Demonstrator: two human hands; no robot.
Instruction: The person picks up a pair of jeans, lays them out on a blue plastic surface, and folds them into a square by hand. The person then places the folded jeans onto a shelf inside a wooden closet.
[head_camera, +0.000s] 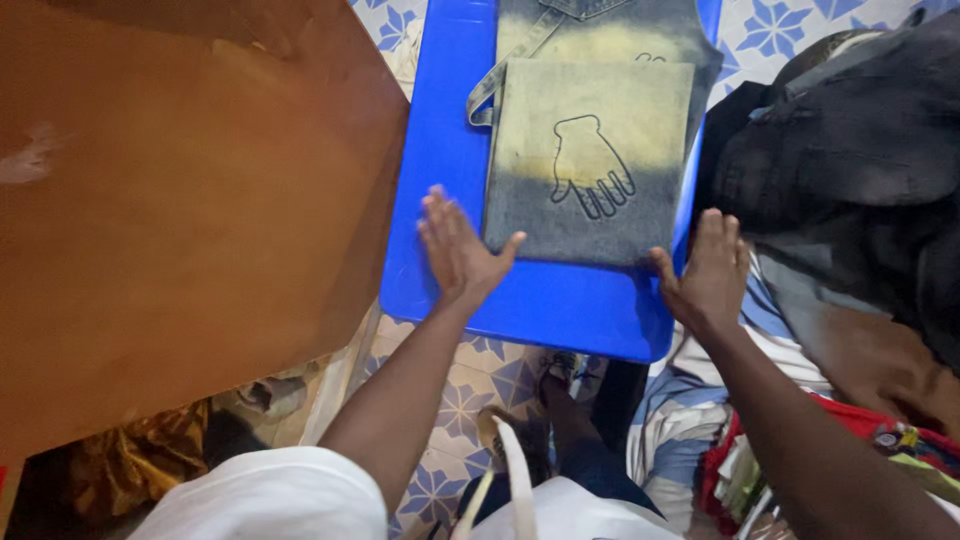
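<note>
On the blue worktop (440, 150) I see my left hand (455, 250) and right hand (712, 270) lying flat, fingers spread, gripping nothing, flanking the folded denim garment (590, 160).

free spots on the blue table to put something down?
Bare strip of the blue plastic table along its left edge, between the folded washed-denim garment and the brown wooden tabletop. Narrower strip along the near edge, between the left hand and right hand. Right side is crowded by a dark clothes pile.
</note>
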